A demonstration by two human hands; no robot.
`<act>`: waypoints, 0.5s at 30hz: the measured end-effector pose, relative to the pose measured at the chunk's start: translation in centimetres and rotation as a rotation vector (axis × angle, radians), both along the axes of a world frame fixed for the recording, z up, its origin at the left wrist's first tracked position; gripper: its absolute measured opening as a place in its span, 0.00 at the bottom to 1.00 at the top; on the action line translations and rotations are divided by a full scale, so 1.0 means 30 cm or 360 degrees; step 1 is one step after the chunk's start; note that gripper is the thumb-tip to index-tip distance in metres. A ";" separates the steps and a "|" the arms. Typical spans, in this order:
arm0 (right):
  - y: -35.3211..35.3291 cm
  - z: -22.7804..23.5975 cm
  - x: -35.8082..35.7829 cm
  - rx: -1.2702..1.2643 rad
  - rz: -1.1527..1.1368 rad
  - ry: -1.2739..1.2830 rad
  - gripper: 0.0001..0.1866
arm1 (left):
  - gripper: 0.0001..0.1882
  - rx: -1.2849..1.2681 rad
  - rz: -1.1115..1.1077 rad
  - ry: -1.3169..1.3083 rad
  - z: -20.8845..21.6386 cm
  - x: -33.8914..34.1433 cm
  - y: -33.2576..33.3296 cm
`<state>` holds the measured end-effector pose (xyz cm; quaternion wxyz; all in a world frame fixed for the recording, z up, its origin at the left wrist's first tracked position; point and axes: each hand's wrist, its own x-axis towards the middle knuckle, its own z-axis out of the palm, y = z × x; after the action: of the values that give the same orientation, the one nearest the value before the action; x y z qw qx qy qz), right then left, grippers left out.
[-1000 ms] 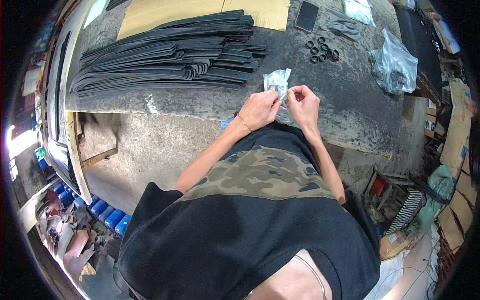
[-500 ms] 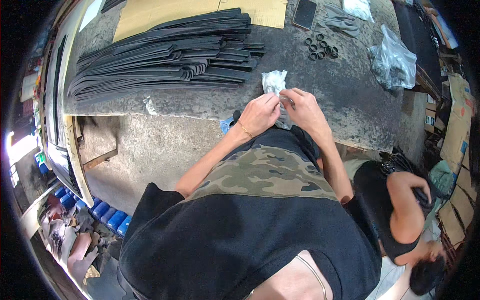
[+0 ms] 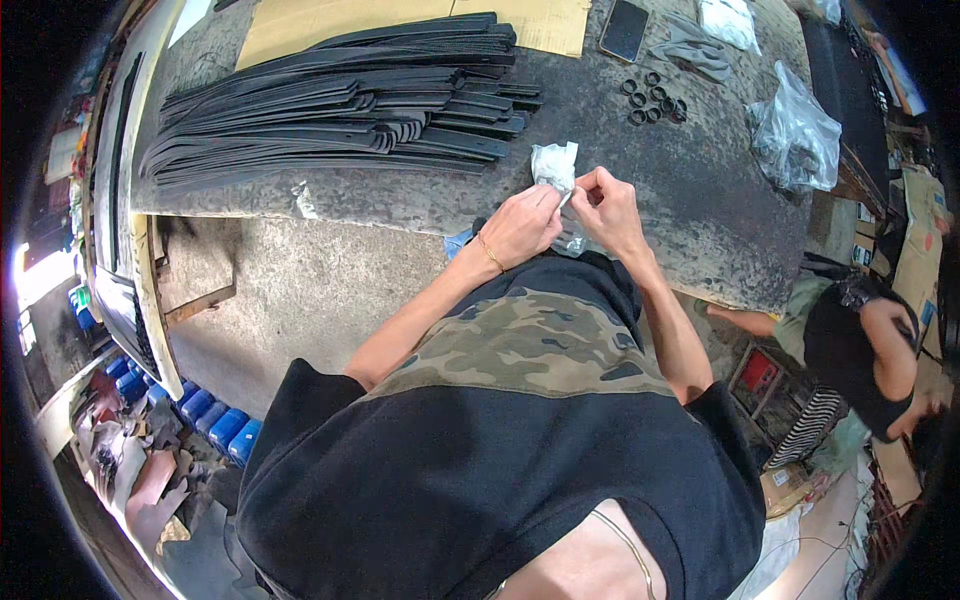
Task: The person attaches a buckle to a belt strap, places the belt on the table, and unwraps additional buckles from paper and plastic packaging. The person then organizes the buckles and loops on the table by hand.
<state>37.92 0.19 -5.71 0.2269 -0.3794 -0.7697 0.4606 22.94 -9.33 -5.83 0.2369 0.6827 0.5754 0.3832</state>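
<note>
A small clear plastic bag [image 3: 554, 165] with something white in it is between my hands at the table's near edge. My left hand [image 3: 524, 222] has its fingers pinched on the bag's left side. Against the bag's right side my right hand [image 3: 608, 210] is closed, thumb and forefinger together on the plastic. Part of the bag hangs below my fingers, and what lies within my grip is hidden. Beyond the bag, several small black rings [image 3: 654, 100] lie loose on the dark table [image 3: 700, 190]. To the left is a large pile of long black strips [image 3: 330, 110].
A phone [image 3: 624, 30], a grey cloth [image 3: 692, 48] and a white packet [image 3: 729, 22] lie at the far side. On the right sits a larger clear bag [image 3: 796, 135]. Cardboard [image 3: 410, 25] lies behind the strips. A co-worker [image 3: 850, 340] bends at the right, beside the table.
My right hand has lifted slightly and turned, its fingers now pinched higher by the bag. The co-worker has moved farther right and up, uncovering a red item on the floor.
</note>
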 end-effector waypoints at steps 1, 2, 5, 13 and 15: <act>-0.006 -0.005 -0.004 0.0001 0.0001 -0.0001 0.07 | 0.06 0.0021 0.0009 -0.0010 -0.003 -0.003 0.000; -0.013 -0.013 -0.007 -0.0067 -0.0084 0.0018 0.08 | 0.06 0.0041 0.0016 -0.0019 -0.006 -0.003 -0.001; -0.035 -0.027 -0.013 -0.0190 -0.0257 0.0062 0.08 | 0.07 0.0023 0.0091 -0.0040 -0.013 0.007 -0.011; -0.075 -0.054 -0.003 -0.0415 -0.0479 0.0197 0.07 | 0.07 0.0039 0.0097 -0.0090 -0.017 0.003 -0.023; -0.085 -0.043 -0.006 -0.0449 -0.0510 0.0238 0.06 | 0.07 0.0050 0.0108 -0.0094 -0.020 0.005 -0.026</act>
<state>37.74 -2.35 -6.99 0.2981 -0.4895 -0.6086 0.5487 23.08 -10.11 -6.44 0.2301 0.6547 0.5849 0.4200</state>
